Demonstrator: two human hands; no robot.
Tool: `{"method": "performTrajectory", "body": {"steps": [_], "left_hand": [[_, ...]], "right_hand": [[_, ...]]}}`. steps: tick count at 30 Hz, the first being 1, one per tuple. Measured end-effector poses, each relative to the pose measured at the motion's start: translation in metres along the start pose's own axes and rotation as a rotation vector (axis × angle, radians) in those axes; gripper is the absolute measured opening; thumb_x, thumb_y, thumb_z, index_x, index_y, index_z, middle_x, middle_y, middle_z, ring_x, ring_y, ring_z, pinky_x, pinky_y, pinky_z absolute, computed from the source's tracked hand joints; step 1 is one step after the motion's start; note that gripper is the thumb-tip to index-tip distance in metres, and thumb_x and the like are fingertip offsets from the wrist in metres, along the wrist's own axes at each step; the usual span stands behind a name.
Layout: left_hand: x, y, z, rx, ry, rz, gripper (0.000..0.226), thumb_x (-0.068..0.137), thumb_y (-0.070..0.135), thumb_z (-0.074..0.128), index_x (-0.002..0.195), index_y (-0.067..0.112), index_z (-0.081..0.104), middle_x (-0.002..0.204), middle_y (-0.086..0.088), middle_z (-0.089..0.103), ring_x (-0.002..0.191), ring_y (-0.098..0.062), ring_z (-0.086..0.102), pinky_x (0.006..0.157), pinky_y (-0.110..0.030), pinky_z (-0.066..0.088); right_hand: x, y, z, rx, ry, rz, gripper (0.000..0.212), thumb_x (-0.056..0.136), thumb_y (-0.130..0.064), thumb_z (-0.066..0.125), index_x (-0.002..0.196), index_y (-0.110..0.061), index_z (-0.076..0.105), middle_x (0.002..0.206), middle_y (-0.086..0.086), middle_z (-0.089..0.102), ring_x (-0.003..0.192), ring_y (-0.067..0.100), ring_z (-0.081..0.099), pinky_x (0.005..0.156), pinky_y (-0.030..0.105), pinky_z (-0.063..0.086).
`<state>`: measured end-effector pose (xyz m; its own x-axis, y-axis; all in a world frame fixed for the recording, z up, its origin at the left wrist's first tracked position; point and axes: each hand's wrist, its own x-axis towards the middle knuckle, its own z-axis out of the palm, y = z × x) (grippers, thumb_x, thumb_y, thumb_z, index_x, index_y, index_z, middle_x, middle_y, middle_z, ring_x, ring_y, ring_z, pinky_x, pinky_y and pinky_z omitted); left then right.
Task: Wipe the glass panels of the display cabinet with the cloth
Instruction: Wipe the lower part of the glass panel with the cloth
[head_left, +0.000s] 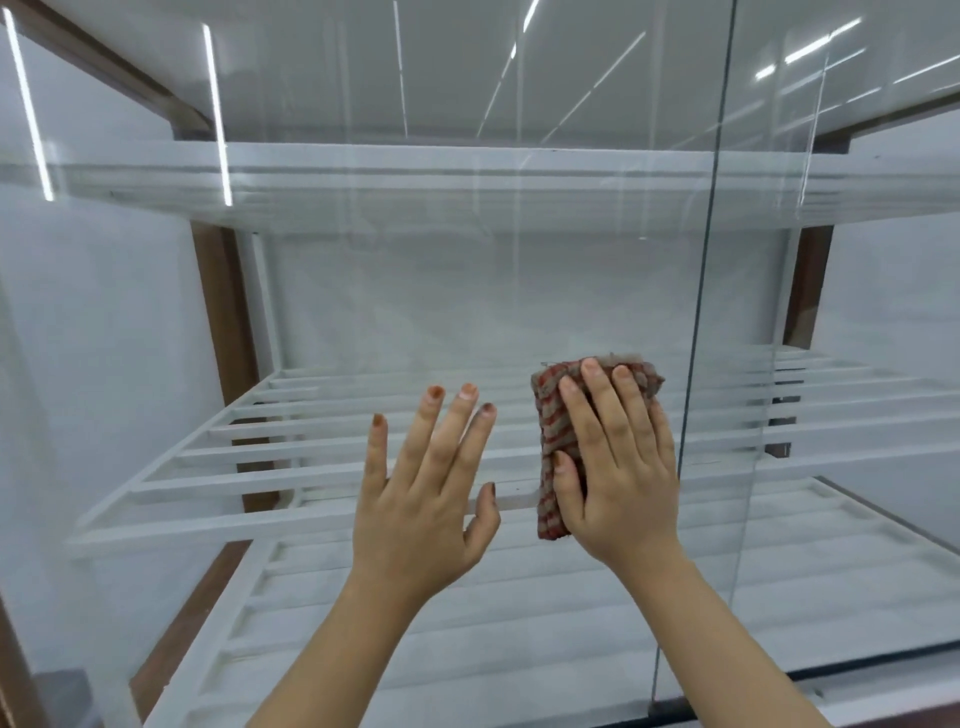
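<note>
Right hand flat, pressing folded cloth on glass panel, cloth mostly covered, left hand spread, empty

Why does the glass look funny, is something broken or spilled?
Nothing looks broken or spilled. The bright streaks on the glass are light reflections. The right hand presses a striped cloth on it, the left hand is spread open beside it, and the white shelves look straight.

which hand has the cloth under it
The right hand presses the folded red and grey striped cloth flat against the glass panel; the left hand, fingers spread, has nothing under it.
</note>
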<state>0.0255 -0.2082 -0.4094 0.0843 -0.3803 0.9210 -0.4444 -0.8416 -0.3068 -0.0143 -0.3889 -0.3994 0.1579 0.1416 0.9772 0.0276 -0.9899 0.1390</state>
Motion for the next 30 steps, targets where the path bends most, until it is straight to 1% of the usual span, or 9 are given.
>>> {"method": "performTrajectory", "body": {"steps": [4, 8, 12, 15, 18, 20, 22, 27, 30], "left_hand": [[-0.001, 0.001, 0.002, -0.002, 0.019, -0.017, 0.065, 0.084, 0.035, 0.044, 0.143, 0.014, 0.029, 0.151, -0.004, 0.024, 0.143, -0.023, 0.016, 0.115, -0.050, 0.006], [-0.001, 0.002, 0.004, -0.001, 0.033, -0.027, 0.062, 0.086, 0.035, 0.042, 0.142, 0.014, 0.030, 0.150, -0.004, 0.026, 0.142, -0.023, 0.017, 0.114, -0.052, 0.009], [-0.001, 0.003, 0.005, 0.010, 0.034, -0.027, 0.063, 0.086, 0.036, 0.040, 0.144, 0.015, 0.027, 0.151, -0.004, 0.025, 0.142, -0.023, 0.016, 0.114, -0.052, 0.009], [-0.002, 0.003, 0.005, 0.021, 0.043, -0.032, 0.060, 0.088, 0.036, 0.037, 0.143, 0.014, 0.029, 0.151, -0.003, 0.025, 0.143, -0.023, 0.016, 0.114, -0.052, 0.010], [-0.003, 0.002, 0.006, 0.022, 0.045, -0.022, 0.059, 0.090, 0.037, 0.036, 0.144, 0.014, 0.028, 0.155, -0.001, 0.018, 0.143, -0.023, 0.015, 0.114, -0.052, 0.010], [-0.004, 0.001, 0.007, 0.022, 0.040, -0.021, 0.059, 0.090, 0.037, 0.036, 0.144, 0.014, 0.028, 0.156, 0.000, 0.015, 0.143, -0.023, 0.015, 0.114, -0.052, 0.009], [-0.004, 0.001, 0.007, 0.024, 0.041, -0.026, 0.059, 0.090, 0.037, 0.036, 0.144, 0.014, 0.028, 0.155, 0.000, 0.016, 0.143, -0.024, 0.016, 0.114, -0.053, 0.010], [-0.004, 0.002, 0.006, 0.017, 0.038, -0.030, 0.060, 0.089, 0.036, 0.037, 0.144, 0.014, 0.028, 0.155, -0.001, 0.017, 0.143, -0.024, 0.016, 0.114, -0.053, 0.010], [-0.003, 0.001, 0.003, -0.001, 0.008, -0.030, 0.061, 0.089, 0.036, 0.039, 0.144, 0.014, 0.027, 0.153, -0.003, 0.021, 0.143, -0.023, 0.015, 0.114, -0.051, 0.008]], "right_hand": [[-0.005, 0.027, -0.006, 0.006, 0.023, 0.102, 0.053, 0.091, -0.031, 0.034, 0.141, -0.016, 0.030, 0.148, 0.005, 0.027, 0.141, 0.021, 0.019, 0.112, 0.044, 0.020], [-0.028, 0.048, -0.008, 0.018, 0.024, 0.200, 0.051, 0.095, -0.032, 0.028, 0.142, -0.012, 0.028, 0.148, 0.009, 0.026, 0.142, 0.023, 0.015, 0.112, 0.049, 0.020], [-0.037, 0.044, -0.005, 0.036, 0.025, 0.201, 0.050, 0.097, -0.034, 0.023, 0.142, -0.013, 0.026, 0.148, 0.009, 0.026, 0.142, 0.020, 0.012, 0.113, 0.046, 0.017], [-0.035, 0.045, -0.006, 0.038, -0.004, 0.126, 0.051, 0.096, -0.036, 0.024, 0.143, -0.018, 0.021, 0.148, 0.006, 0.023, 0.143, 0.017, 0.008, 0.114, 0.042, 0.012], [-0.028, 0.060, -0.011, 0.031, -0.049, 0.054, 0.052, 0.095, -0.037, 0.027, 0.144, -0.020, 0.020, 0.149, 0.005, 0.023, 0.143, 0.017, 0.008, 0.115, 0.041, 0.011], [-0.025, 0.070, -0.015, 0.030, -0.051, 0.075, 0.054, 0.094, -0.036, 0.029, 0.144, -0.020, 0.020, 0.149, 0.005, 0.022, 0.143, 0.016, 0.006, 0.115, 0.039, 0.009], [-0.026, 0.076, -0.017, 0.045, -0.044, 0.114, 0.053, 0.096, -0.038, 0.026, 0.144, -0.019, 0.020, 0.149, 0.006, 0.021, 0.143, 0.016, 0.005, 0.116, 0.039, 0.008], [-0.037, 0.081, -0.014, 0.084, -0.036, 0.144, 0.050, 0.099, -0.036, 0.023, 0.144, -0.015, 0.021, 0.150, 0.009, 0.021, 0.143, 0.023, 0.009, 0.115, 0.046, 0.013], [-0.045, 0.078, -0.015, 0.113, -0.036, 0.188, 0.049, 0.099, -0.033, 0.023, 0.143, -0.011, 0.023, 0.149, 0.012, 0.021, 0.142, 0.025, 0.009, 0.116, 0.044, 0.011]]}}
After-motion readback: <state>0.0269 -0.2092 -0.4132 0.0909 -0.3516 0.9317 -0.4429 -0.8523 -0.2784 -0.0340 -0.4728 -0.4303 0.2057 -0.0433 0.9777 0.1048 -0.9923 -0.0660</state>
